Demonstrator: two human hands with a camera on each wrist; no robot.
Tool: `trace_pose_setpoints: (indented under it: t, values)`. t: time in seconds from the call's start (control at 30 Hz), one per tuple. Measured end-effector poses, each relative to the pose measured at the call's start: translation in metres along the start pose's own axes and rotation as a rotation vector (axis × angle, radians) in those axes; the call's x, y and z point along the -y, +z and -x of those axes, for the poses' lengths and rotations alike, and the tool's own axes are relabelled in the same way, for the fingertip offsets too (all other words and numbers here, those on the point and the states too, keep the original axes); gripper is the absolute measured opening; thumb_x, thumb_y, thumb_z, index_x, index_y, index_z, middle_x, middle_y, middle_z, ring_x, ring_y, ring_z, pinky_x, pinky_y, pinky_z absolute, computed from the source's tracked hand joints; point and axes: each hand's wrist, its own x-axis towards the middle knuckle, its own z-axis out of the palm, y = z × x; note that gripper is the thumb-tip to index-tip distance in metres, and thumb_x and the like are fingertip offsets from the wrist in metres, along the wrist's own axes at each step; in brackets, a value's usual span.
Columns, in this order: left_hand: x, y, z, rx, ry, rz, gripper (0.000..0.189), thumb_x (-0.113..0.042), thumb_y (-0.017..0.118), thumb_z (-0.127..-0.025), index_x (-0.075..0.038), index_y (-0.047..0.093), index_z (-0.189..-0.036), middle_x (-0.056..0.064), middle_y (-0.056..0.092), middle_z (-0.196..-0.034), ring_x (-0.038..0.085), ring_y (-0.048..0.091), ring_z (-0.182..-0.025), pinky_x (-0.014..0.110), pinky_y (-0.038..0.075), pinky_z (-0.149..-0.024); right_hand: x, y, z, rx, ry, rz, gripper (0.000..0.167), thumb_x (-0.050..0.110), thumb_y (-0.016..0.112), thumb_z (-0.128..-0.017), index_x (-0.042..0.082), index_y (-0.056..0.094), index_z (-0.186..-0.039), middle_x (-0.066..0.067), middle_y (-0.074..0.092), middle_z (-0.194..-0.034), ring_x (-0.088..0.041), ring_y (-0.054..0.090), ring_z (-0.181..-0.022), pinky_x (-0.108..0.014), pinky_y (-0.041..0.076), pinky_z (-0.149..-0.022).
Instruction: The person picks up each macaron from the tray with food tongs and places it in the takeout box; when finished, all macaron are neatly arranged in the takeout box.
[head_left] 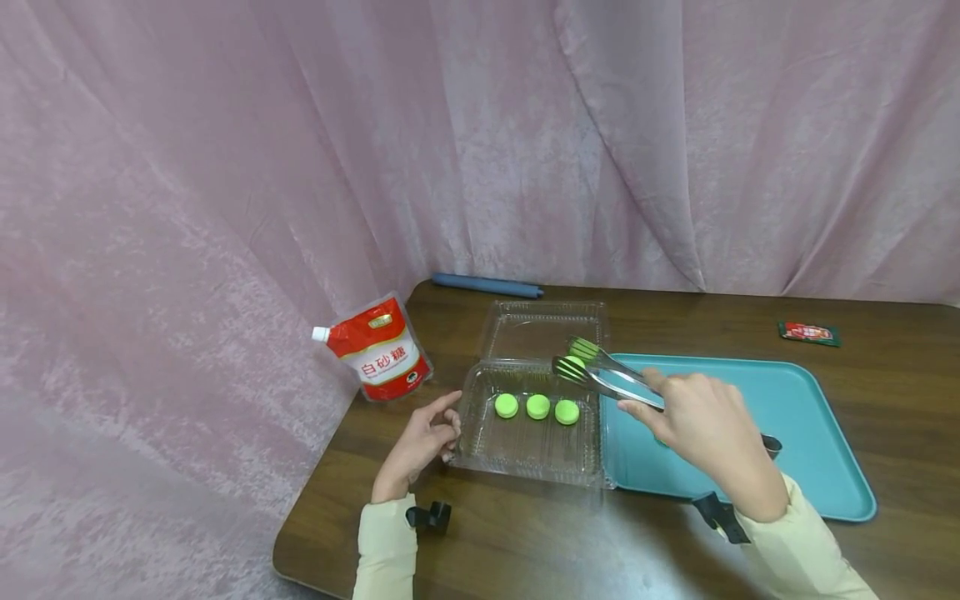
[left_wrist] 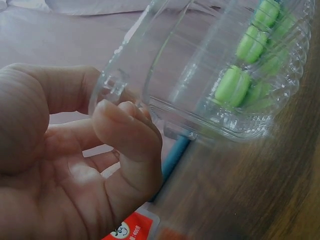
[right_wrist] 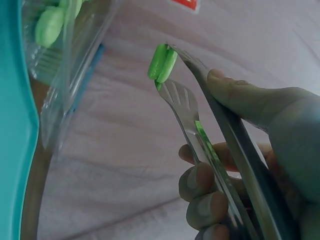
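My right hand [head_left: 708, 421] grips metal tongs [right_wrist: 230, 135], whose fork-like ends hold a green macaron [right_wrist: 162, 63] up above the table. In the head view that macaron overlaps the back right corner of a clear plastic box [head_left: 525, 462]. Three more green macarons [head_left: 537, 407] sit in a row inside the box. At the box's left edge is my left hand [head_left: 423, 437]. The left wrist view shows its fingers [left_wrist: 125, 127] pinching the clear rim. The box's lid [head_left: 543, 333] lies folded back behind it.
A turquoise tray [head_left: 787, 417] stands right of the box, with a small dark round item [head_left: 771, 446] by my right wrist. A red and white sugar pouch [head_left: 382, 354] is at the left edge. Behind lie a blue roll [head_left: 487, 286] and a small red-green packet [head_left: 810, 334].
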Motion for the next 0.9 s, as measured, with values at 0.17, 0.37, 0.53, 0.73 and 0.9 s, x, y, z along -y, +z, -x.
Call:
trace_pose_setpoints:
  t: [0.17,0.37,0.53,0.73,0.9]
  values:
    - [0.000,-0.001,0.001,-0.011,0.003,-0.011,0.060,0.012,0.048,-0.090,0.003,0.042,-0.149,0.012,0.051,-0.095,0.018,0.048,-0.066,0.023,0.045,-0.051,0.009,0.006,-0.003,0.000,-0.034,-0.017,0.044,0.044,0.078,-0.085,0.008,0.075,-0.109,0.010,0.034,-0.049,-0.011,0.035,-0.043,-0.030,0.027,-0.037]
    - [0.002,0.000,0.000,-0.021,-0.005,-0.016,0.060,0.011,0.048,-0.090,0.000,0.044,-0.149,0.010,0.052,-0.095,0.017,0.048,-0.066,0.023,0.044,-0.051,0.015,0.016,-0.003,0.034,-0.066,-0.034,0.045,0.045,0.078,-0.085,0.008,0.075,-0.110,0.010,0.036,-0.052,-0.011,0.036,-0.045,-0.029,0.028,-0.037]
    - [0.003,0.002,0.001,-0.027,-0.004,-0.005,0.061,0.011,0.048,-0.089,0.002,0.043,-0.149,0.010,0.052,-0.094,0.016,0.048,-0.065,0.023,0.044,-0.051,0.019,0.031,-0.005,0.087,-0.100,-0.066,0.049,0.047,0.077,-0.085,0.007,0.075,-0.113,0.009,0.044,-0.056,-0.008,0.035,-0.044,-0.027,0.026,-0.038]
    - [0.003,0.003,0.001,-0.025,-0.001,-0.003,0.062,0.011,0.048,-0.088,0.004,0.041,-0.150,0.010,0.052,-0.094,0.015,0.048,-0.064,0.024,0.044,-0.051,0.023,0.056,-0.004,0.129,-0.144,-0.080,0.053,0.048,0.075,-0.086,0.004,0.075,-0.116,0.004,0.056,-0.061,-0.005,0.033,-0.043,-0.025,0.021,-0.038]
    - [0.002,0.002,-0.001,-0.036,0.000,-0.012,0.061,0.011,0.049,-0.089,0.003,0.043,-0.149,0.009,0.053,-0.093,0.015,0.048,-0.064,0.023,0.044,-0.050,0.027,0.072,-0.005,0.129,-0.197,-0.078,0.054,0.049,0.073,-0.088,0.003,0.075,-0.115,0.009,0.042,-0.054,-0.005,0.031,-0.044,-0.024,0.020,-0.039]
